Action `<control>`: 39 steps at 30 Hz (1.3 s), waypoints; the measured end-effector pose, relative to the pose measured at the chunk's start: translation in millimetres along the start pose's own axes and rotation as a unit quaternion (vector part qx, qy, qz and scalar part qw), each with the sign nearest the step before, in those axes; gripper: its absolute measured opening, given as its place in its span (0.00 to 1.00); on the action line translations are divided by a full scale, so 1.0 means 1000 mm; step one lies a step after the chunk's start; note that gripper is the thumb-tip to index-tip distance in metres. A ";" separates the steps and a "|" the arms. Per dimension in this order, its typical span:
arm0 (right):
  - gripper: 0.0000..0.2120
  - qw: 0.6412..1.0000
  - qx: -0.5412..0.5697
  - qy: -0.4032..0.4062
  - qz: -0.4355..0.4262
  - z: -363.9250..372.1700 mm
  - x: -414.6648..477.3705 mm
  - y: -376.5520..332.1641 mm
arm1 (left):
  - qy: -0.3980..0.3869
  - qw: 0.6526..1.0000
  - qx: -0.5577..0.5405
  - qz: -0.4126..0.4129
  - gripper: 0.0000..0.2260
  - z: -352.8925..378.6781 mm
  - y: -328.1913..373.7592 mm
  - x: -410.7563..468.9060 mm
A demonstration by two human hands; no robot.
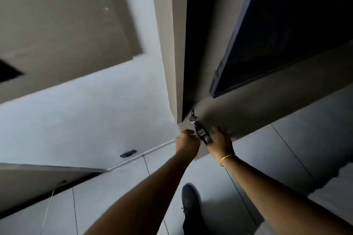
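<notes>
A grey door (254, 105) with a dark blue panel (282, 30) stands ajar beside its pale frame (172, 47). A bunch of keys (192, 118) hangs from the lock at the door's edge, with a black fob (201, 133) dangling below it. My left hand (188, 142) is curled at the door's edge just left of the fob; what its fingers close round is hidden. My right hand (219, 141) lies on the door face with its fingers stretched upward and its thumb touching the fob's lower end. A yellow band (225, 159) circles my right wrist.
Grey floor tiles (286, 158) spread below the door. My dark shoe (191, 202) stands on them under my arms. A white wall (95, 116) on the left carries a small black fitting (128, 153). Another grey door panel (38, 183) juts in at lower left.
</notes>
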State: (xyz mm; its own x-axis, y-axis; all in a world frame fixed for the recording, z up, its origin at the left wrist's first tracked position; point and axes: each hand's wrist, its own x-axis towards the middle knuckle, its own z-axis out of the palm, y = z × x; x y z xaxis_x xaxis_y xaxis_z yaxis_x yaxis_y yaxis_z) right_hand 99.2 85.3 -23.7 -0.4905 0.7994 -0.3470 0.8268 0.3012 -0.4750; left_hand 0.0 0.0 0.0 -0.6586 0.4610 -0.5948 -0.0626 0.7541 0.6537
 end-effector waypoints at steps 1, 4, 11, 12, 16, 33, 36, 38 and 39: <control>0.18 1.000 0.009 0.018 -0.008 0.008 0.006 0.001 | 0.002 1.000 0.011 0.004 0.12 0.009 0.003 0.011; 0.12 0.996 0.063 0.062 0.001 0.024 0.016 -0.004 | 0.043 0.999 0.015 -0.004 0.11 0.022 0.012 0.032; 0.10 0.906 0.380 -0.034 0.185 0.030 0.032 -0.004 | 0.023 0.981 -0.165 -0.099 0.12 0.012 -0.006 0.040; 0.08 0.885 0.413 -0.057 0.207 0.026 0.027 -0.006 | 0.010 0.979 -0.182 -0.096 0.13 0.004 -0.010 0.035; 0.08 0.836 0.497 -0.130 0.192 0.008 -0.010 -0.029 | -0.066 0.957 -0.278 -0.053 0.13 -0.045 -0.027 0.002; 0.14 0.815 0.437 -0.100 -0.367 -0.148 -0.176 -0.416 | 0.092 0.904 -0.227 0.350 0.10 -0.470 0.052 -0.221; 0.15 0.803 0.418 -0.052 -0.422 -0.173 -0.194 -0.473 | 0.128 0.890 -0.199 0.390 0.10 -0.526 0.071 -0.238; 0.15 0.805 0.400 -0.030 -0.437 -0.183 -0.202 -0.501 | 0.148 0.884 -0.181 0.405 0.10 -0.553 0.078 -0.244; 0.14 0.807 0.390 -0.022 -0.443 -0.186 -0.204 -0.513 | 0.148 0.882 -0.177 0.410 0.10 -0.565 0.081 -0.246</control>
State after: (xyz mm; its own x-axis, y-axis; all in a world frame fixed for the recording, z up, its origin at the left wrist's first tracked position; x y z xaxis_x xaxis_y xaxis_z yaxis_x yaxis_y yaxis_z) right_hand -173.4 -135.2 441.4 -0.8181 0.4244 0.3880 -0.2700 0.3121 -0.9109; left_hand -266.6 -316.7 463.4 -0.7549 0.6019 0.2604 0.3298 0.0053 0.9440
